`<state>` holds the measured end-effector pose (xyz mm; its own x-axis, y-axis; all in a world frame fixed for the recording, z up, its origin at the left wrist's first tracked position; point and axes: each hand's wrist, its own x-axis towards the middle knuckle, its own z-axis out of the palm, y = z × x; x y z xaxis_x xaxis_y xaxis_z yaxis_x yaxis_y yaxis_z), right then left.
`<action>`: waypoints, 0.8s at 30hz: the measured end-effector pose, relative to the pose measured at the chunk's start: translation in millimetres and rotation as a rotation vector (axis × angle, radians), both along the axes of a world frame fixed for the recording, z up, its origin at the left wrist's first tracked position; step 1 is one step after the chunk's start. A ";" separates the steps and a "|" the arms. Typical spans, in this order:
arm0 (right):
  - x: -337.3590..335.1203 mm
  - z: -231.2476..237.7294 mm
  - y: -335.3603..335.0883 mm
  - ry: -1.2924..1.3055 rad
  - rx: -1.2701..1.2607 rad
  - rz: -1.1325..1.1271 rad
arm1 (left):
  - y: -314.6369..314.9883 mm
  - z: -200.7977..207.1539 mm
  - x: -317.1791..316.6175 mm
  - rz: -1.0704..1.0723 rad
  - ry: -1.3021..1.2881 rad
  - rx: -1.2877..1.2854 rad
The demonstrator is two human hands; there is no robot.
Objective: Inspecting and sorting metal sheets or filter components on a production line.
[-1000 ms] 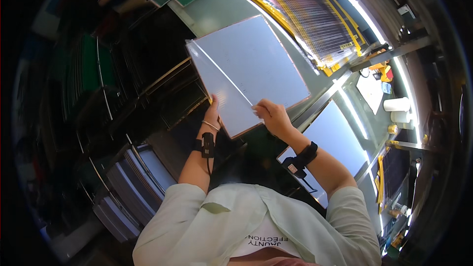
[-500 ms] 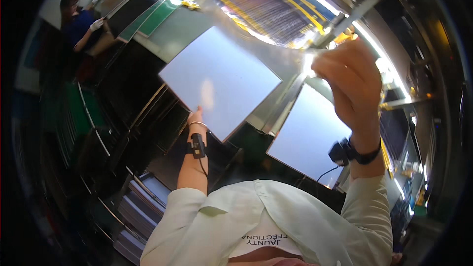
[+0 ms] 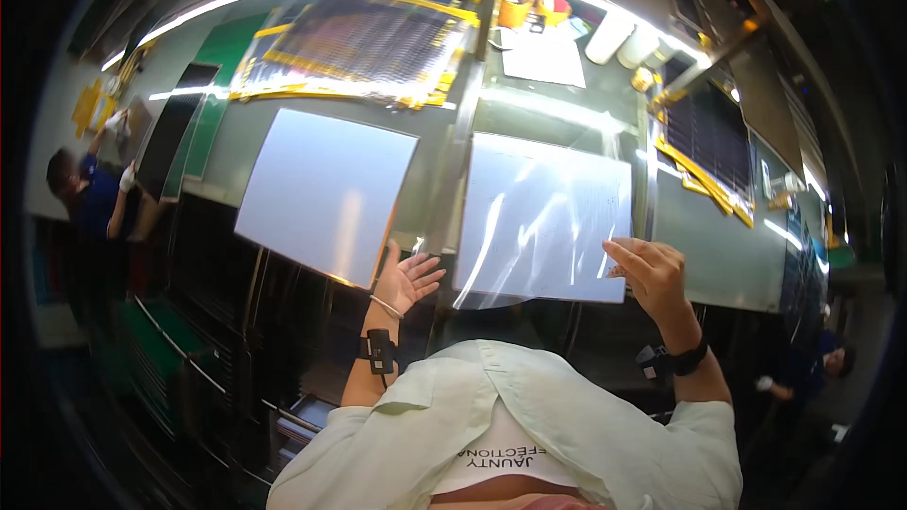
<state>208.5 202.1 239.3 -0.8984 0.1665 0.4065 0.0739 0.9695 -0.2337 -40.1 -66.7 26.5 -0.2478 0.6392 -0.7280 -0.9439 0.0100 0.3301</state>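
Clear film [image 3: 537, 244], wrinkled and full of glare streaks, is spread over the right-hand white panel [image 3: 529, 159] at the front of the bench [image 3: 710, 269], its lower edge dipping past the panel's near edge, contact with the panel unclear. Right hand [image 3: 650, 271] has the film pinched between thumb and fingertips at the panel's right side; left hand [image 3: 410, 280] is palm up, fingers spread wide, gripping nothing, beside the left-hand white panel [image 3: 326, 191], can't tell if the thumb touches its edge. Yellow-edged dark sheets [image 3: 359, 42] lie behind that panel, white rolls [image 3: 610, 36] farther right.
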 end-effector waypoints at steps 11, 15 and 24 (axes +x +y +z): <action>163.2 -184.5 -22.3 0.023 -1.323 -0.771 | 32.6 8.3 -29.7 -0.808 0.373 -0.029; 184.1 -238.0 -26.8 0.121 -1.547 -0.969 | 124.3 -6.7 -61.4 -0.539 0.512 -0.178; 184.8 -256.1 2.5 0.274 -1.174 -1.145 | 201.3 5.5 -33.8 -0.340 1.085 -0.182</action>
<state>393.3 204.6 -16.8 -0.0312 0.9554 -0.2938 0.4132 -0.2553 -0.8741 -74.0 134.6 32.0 -0.6356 0.7000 -0.3256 -0.1037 0.3405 0.9345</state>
